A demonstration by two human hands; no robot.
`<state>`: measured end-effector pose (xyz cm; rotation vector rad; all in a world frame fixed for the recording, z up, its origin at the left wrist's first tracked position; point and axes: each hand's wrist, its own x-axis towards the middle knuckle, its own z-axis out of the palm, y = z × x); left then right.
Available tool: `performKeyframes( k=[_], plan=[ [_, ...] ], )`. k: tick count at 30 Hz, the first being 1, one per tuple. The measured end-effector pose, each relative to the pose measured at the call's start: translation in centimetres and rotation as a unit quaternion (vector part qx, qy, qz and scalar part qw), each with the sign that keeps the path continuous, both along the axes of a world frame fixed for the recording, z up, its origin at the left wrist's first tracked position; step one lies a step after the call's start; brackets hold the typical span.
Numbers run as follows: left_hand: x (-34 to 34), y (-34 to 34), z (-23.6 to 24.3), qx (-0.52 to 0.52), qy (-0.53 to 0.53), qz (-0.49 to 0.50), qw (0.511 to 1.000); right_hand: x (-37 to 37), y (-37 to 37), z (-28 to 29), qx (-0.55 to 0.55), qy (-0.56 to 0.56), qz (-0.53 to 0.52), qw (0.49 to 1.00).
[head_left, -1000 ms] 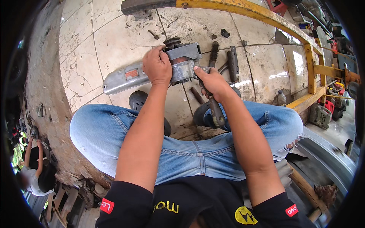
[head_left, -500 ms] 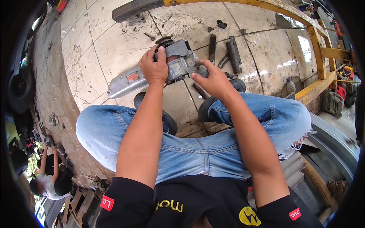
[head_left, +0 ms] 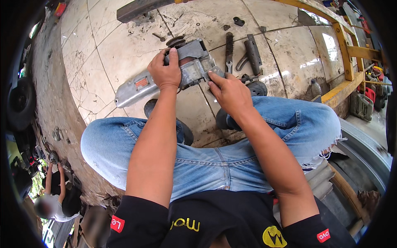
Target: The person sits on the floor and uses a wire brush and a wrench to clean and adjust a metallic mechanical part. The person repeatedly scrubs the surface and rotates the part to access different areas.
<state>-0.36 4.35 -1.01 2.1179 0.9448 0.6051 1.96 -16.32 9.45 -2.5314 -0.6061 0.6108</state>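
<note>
A grey metal machine (head_left: 136, 88) lies on the tiled floor in front of me. Its long rounded casing carries an orange label, and a dark pulley-like disc (head_left: 176, 41) sticks out at its far side. My left hand (head_left: 166, 71) is wrapped over the machine's middle, thumb lying along its top. At the machine's right end my right hand (head_left: 231, 91) pinches a flat grey metal piece (head_left: 216, 73) between thumb and fingers. Whether that piece is fixed to the machine I cannot tell. My right fingertips are partly hidden beneath it.
Beyond my right hand lie a dark wrench (head_left: 229, 53) and a metal bracket with a curved arm (head_left: 253, 53). A bolt (head_left: 159, 37) and small dark parts are scattered farther off. A yellow metal frame (head_left: 348, 53) borders the right. At far left, another person (head_left: 53, 198) works.
My right hand has turned slightly, its fingers now lying over the flat metal piece. My left hand keeps its place on the machine. The view has shifted a little.
</note>
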Motion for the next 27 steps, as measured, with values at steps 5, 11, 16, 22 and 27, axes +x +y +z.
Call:
performKeyframes(
  k=[5,11,16,22,27],
  plan=[
    [-0.2,-0.2,0.0,0.004,0.000,0.009,1.000,0.2,1.0,-0.4,0.004,-0.033,0.001,0.999],
    [-0.2,0.0,0.2,-0.008,-0.006,0.000,1.000,0.3,1.3,0.7,-0.019,-0.021,0.015,0.999],
    [-0.2,-0.1,0.2,0.007,-0.011,-0.002,1.000,1.1,2.4,0.3,0.015,-0.072,0.036,0.997],
    [-0.2,-0.2,0.3,0.005,-0.006,-0.003,1.000,0.6,2.4,0.9,-0.016,-0.044,0.023,0.999],
    [0.0,-0.1,0.1,0.013,-0.012,-0.002,1.000,1.4,2.7,0.3,0.007,-0.059,0.023,0.998]
  ],
)
